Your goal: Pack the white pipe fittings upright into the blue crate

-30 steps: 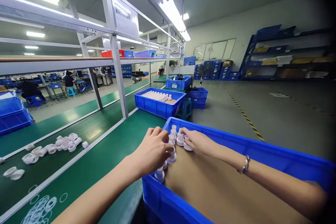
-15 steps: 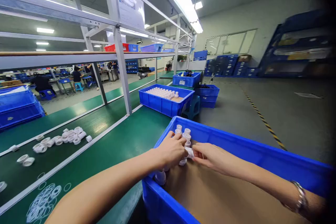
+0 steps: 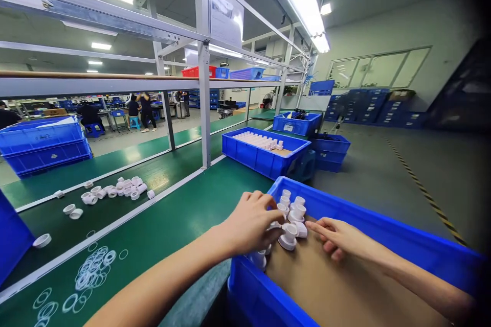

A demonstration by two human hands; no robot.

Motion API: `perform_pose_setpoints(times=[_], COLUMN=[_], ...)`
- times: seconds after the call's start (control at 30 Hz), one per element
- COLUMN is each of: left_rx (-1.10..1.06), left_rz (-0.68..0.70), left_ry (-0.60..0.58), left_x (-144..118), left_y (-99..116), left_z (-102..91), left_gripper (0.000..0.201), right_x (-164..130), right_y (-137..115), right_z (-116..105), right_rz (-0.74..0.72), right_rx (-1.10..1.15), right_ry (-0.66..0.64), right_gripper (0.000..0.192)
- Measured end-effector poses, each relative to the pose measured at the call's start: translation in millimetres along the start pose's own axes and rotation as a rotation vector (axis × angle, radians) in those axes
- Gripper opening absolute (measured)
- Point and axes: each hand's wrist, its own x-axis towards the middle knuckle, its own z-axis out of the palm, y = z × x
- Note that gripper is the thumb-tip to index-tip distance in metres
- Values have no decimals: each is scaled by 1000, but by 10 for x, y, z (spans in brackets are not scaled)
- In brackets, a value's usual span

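Observation:
A big blue crate point(image 3: 383, 225) lined with brown cardboard point(image 3: 337, 286) stands at the near right. A cluster of small white plastic fittings point(image 3: 291, 212) sits upright in its far left corner. My left hand point(image 3: 251, 225) reaches over the crate's left rim with curled fingers resting on the fittings nearest that rim. My right hand point(image 3: 339, 237) lies on the cardboard just right of the cluster, fingers loosely bent, index finger pointing at a fitting point(image 3: 288, 236), with nothing visibly in it.
A green conveyor belt point(image 3: 164, 225) runs on the left with loose white fittings point(image 3: 115, 190) and clear rings point(image 3: 90, 276). A second blue crate point(image 3: 264, 156) of fittings stands farther on. Metal frame posts point(image 3: 204, 107) rise beside the belt. People work far left.
My right hand has drawn back a little from the fittings onto the cardboard. My left hand stays on the cluster. The camera has swung to the left.

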Motion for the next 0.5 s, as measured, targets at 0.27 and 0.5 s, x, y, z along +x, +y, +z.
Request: perform_pose_setpoints(times=[0.27,0.5], left_rx=[-291,-367], left_rz=[-340,-604], left_ry=[159,151], left_x=[-1154,-1806], left_y=[7,-109], left_z=[-339,-304], left_gripper=[19,28], right_x=[-59,-191], right_y=[-231,-414], right_z=[221,15], right_rz=[205,-167], right_rx=[237,-515], right_ry=[-116,40], right_gripper=[72,43])
